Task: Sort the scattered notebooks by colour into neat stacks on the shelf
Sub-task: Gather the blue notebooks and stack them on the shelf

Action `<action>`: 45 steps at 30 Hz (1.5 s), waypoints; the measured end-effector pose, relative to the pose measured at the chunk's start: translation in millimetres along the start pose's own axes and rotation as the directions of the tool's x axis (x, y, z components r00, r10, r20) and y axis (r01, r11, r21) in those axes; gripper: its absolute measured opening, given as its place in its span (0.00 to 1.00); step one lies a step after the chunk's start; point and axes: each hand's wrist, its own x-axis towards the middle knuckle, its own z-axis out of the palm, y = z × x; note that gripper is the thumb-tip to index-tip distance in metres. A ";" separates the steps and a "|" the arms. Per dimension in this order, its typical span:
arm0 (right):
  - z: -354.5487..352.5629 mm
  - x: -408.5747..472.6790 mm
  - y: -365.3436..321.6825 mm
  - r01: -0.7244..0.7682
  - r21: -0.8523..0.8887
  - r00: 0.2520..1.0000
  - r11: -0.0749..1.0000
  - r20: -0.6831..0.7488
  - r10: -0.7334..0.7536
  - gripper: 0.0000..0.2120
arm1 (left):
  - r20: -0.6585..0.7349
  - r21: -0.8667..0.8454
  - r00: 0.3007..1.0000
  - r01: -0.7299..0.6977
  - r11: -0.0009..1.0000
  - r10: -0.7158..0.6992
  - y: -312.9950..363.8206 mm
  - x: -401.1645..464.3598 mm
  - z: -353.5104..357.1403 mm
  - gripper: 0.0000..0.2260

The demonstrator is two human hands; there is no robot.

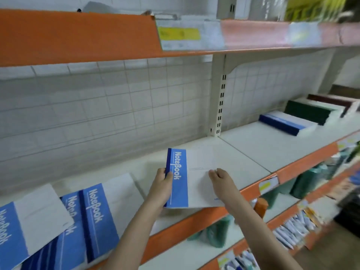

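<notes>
At frame centre my left hand (160, 189) grips the blue notebook (191, 178) by its spine; my right hand's (221, 179) curled fingers pinch its white cover above the shelf (253, 147).

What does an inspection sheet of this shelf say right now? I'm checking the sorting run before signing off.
Surface: white shelf with orange front edge, mostly bare in the middle.
Job's things: held blue notebook over the shelf front; loose overlapping blue notebooks at left; neat blue stack, green stack and dark red stack at right.
Clutter: nothing seen on this shelf.
Grippers: left hand grips the held notebook's spine edge; right hand rests curled on its white cover.
Cables: nothing seen.
Surroundings: wire-grid back panel, orange upper shelf with blurred price labels, lower shelves of packaged goods.
</notes>
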 end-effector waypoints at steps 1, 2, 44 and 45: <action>-11.8 3.5 5.2 -0.013 -0.012 1.000 1.000 -0.026 0.013 0.15 | 0.031 0.000 1.000 0.002 1.000 -0.002 3.6 3.1 13.8 0.06; -24.3 6.4 9.6 -0.025 -0.025 0.998 0.999 -0.055 0.023 0.15 | 0.062 -0.008 0.998 0.003 1.000 -0.003 8.3 5.7 27.8 0.06; -475.1 62.9 228.2 -0.314 0.167 0.771 0.935 -0.530 0.354 0.14 | 0.631 0.008 0.775 -0.039 0.999 0.026 110.7 -11.4 558.7 0.06; -482.2 72.3 229.5 -0.311 0.159 0.774 0.937 -0.530 0.347 0.14 | 0.629 0.002 0.776 -0.044 0.999 0.033 114.0 -5.1 567.4 0.06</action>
